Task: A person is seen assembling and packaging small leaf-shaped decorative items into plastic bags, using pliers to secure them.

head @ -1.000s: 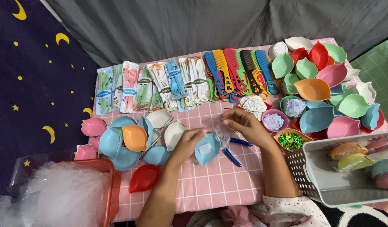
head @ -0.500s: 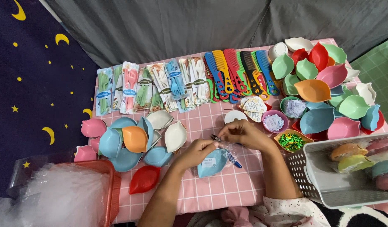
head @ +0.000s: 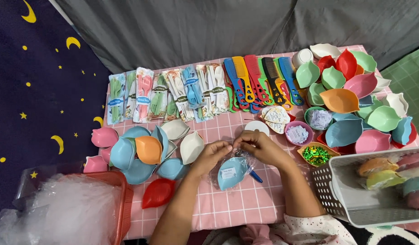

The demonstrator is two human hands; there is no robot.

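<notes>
At the middle of the pink checked tablecloth [head: 246, 204], both hands meet over a light-blue leaf-shaped dish [head: 232, 172] that sits inside a clear plastic bag [head: 242, 159]. The left hand [head: 212, 155] and the right hand [head: 259, 147] have their fingertips pinched together on the gathered mouth of the bag, just above the dish's upper edge — both closed on the film, not on the dish itself. The dish lies flat on the cloth directly below and between the 2 hands, its pointed end toward the person, a small white label showing on it. A dark blue handle [head: 256, 176] pokes out from under its right side.

To do this pinch-and-gather well, it seems wise to keep the film taut and the dish resting on the cloth, so the bag neck bunches evenly — slack plastic would likely slip out of the fingers.

Outward from there: a pile of leaf dishes in blue, orange, white and pink [head: 141, 149] to the left, a red leaf dish [head: 158, 192] nearer the person, packets of cutlery [head: 168, 95] and coloured combs [head: 259, 81] along the far edge, small bowls of paper slips [head: 299, 133], and a white basket [head: 345, 199] at right.
</notes>
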